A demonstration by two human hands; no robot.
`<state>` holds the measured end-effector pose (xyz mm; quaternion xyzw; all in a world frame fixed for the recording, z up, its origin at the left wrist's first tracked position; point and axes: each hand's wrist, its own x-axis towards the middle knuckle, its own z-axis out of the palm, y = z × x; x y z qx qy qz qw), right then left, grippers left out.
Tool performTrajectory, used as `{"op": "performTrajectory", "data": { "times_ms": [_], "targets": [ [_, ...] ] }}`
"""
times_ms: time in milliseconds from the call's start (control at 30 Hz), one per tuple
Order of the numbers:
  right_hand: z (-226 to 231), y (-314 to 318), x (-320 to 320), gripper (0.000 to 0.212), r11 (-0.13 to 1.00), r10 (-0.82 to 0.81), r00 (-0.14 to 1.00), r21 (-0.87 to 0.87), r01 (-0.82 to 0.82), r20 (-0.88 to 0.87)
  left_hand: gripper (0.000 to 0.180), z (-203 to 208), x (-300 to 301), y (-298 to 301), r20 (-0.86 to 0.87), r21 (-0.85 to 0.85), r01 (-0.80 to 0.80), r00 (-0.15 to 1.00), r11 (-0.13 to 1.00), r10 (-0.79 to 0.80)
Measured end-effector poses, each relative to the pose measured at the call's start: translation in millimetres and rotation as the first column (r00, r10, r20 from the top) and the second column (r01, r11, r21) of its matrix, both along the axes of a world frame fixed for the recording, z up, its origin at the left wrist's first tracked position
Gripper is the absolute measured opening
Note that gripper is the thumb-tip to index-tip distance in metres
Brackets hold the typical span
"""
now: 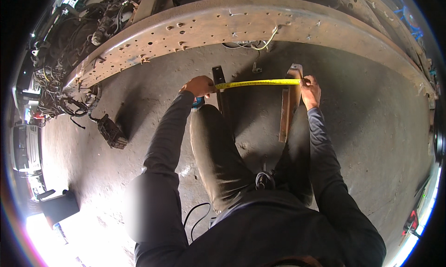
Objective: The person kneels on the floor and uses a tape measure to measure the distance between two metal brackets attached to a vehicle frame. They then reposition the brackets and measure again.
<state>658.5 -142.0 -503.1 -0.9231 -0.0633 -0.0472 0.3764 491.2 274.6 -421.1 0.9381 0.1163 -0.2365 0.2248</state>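
A yellow tape measure blade (258, 82) runs nearly level between my two hands. My left hand (200, 87) is closed around the tape measure at the blade's left end; part of a blue case shows below the fingers. My right hand (311, 90) pinches the blade's other end against the right metal bracket (294, 72). That bracket is brownish, with a long flange reaching back toward my right leg. Beside my left hand stands a dark metal bracket (219, 74) with a hole at its top, and the blade crosses in front of it. My left knee hides its lower part.
A rusty, hole-punched frame rail (209, 28) curves across the far side. Tangled wiring (49, 88) and a dark box-shaped part (112, 132) lie at left. A pale cable end (272, 38) hangs over the rail. A black cable (193, 213) lies beside me on the concrete floor (371, 141).
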Motion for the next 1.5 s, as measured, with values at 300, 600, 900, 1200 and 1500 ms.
{"op": "performTrajectory", "data": {
  "times_ms": [300, 600, 900, 1200, 1500],
  "targets": [
    [-1.0, 3.2, -1.3, 0.028, 0.995, 0.084, 0.99, 0.039, -0.089, 0.112, 0.034, -2.5, -19.6, 7.7, 0.289, -0.139, -0.055, 0.953, 0.989, 0.094],
    [1.7, 6.2, -2.3, 0.026, 0.997, 0.071, 0.991, 0.021, -0.073, 0.11, 0.02, -8.0, -18.3, 22.9, 0.27, -0.224, 0.039, 0.963, 0.974, 0.023],
    [2.7, 5.2, -1.7, 0.026, 0.997, 0.058, 0.997, 0.051, -0.06, 0.047, 0.018, -9.4, -15.6, 22.6, 0.277, -0.219, -0.019, 0.958, 0.976, 0.081],
    [4.5, 4.5, -1.3, 0.027, 0.994, 0.069, 0.996, 0.078, -0.073, 0.053, 0.023, -8.5, -13.7, 33.0, 0.254, -0.092, 0.049, 0.967, 0.995, -0.024],
    [4.8, 8.1, -3.8, 0.025, 0.994, 0.07, 0.995, 0.08, -0.076, 0.066, 0.028, -14.5, -20.7, 35.0, 0.276, -0.132, 0.063, 0.961, 0.989, -0.025]
  ]
}}
